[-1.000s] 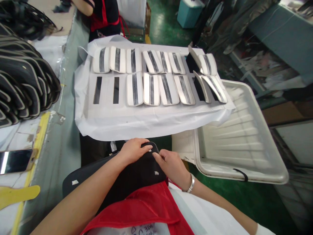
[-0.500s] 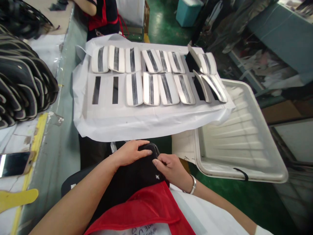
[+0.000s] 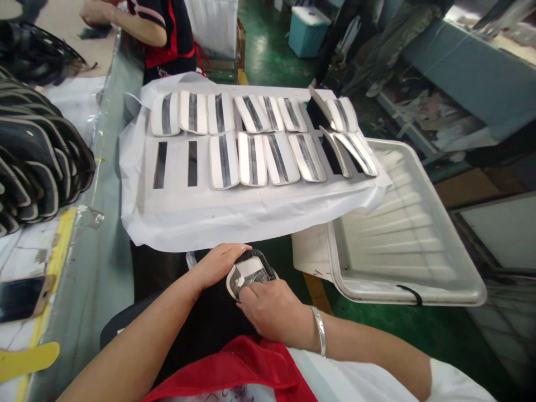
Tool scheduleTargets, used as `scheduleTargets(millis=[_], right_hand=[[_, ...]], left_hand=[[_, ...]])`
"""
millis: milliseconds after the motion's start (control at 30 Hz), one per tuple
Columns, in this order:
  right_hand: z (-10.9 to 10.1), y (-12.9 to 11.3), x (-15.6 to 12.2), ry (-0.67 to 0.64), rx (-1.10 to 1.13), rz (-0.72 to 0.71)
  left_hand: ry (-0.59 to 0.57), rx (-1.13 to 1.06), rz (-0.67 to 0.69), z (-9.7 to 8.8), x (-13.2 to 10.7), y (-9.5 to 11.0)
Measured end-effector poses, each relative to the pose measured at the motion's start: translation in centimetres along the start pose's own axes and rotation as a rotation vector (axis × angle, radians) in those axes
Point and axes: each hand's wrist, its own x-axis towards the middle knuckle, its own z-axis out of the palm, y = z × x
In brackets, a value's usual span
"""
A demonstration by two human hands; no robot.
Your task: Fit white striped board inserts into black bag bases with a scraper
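Observation:
A large black shaped piece lies on my lap. Its rounded far end is turned up, showing a white patch with a grey centre. My left hand curls over that far end from the left, fingers closed on its edge. My right hand is closed and presses on the white patch from the near side. A silver bracelet is on my right wrist. Ahead, a white sheet carries two rows of white pads with grey stripes and two bare black strips at the left.
An empty white plastic tray stands to the right. A stack of black pieces with pale edging lies on the left table, with a phone and a yellow paddle. Another person in a black-and-red top works at the far end.
The far end of the black piece has been flipped up, baring its white patch. My right hand moved onto that patch. The view has shifted slightly.

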Motion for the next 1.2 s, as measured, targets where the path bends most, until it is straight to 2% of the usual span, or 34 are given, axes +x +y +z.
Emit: scheduleTargets(millis=[67,167,233,333,567,800,900,967,1067,1200], right_hand=[[0.0,0.7,-0.4,0.035,0.104,0.166],[0.3,2.5,-1.2,0.086,0.29,0.521],[0.6,3.4,-1.5,0.076,0.362,0.635],[0.8,4.0,-1.4,0.055,0.368,0.634],[0.6,4.3,-0.9,0.042,0.287,0.574],[0.9,4.4,-0.5,0.04,0.231,0.556],[0.6,4.1,-0.7,0.038,0.235,0.599],[0.4,3.6,-1.6,0.007,0.304,0.606],[0.8,2.8,-3.9,-0.079,0.533,0.62],[2.1,1.6,-6.3,-0.123,0.992,0.79]], left_hand=[[0.012,-0.008,-0.009,0.1,0.0,0.2],[0.028,0.007,-0.019,0.3,-0.1,0.3],[0.017,0.042,-0.011,0.4,0.0,0.2],[0.005,0.127,-0.012,0.8,0.2,-0.2],[0.069,0.298,-0.068,1.7,0.7,-0.2],[0.104,0.394,-0.033,2.1,0.8,0.9],[0.137,0.428,-0.008,2.4,0.8,0.8],[0.145,0.435,-0.002,2.5,0.8,0.5],[0.145,0.432,0.012,2.5,0.8,0.1],[0.153,0.408,0.034,2.5,0.9,-0.1]])
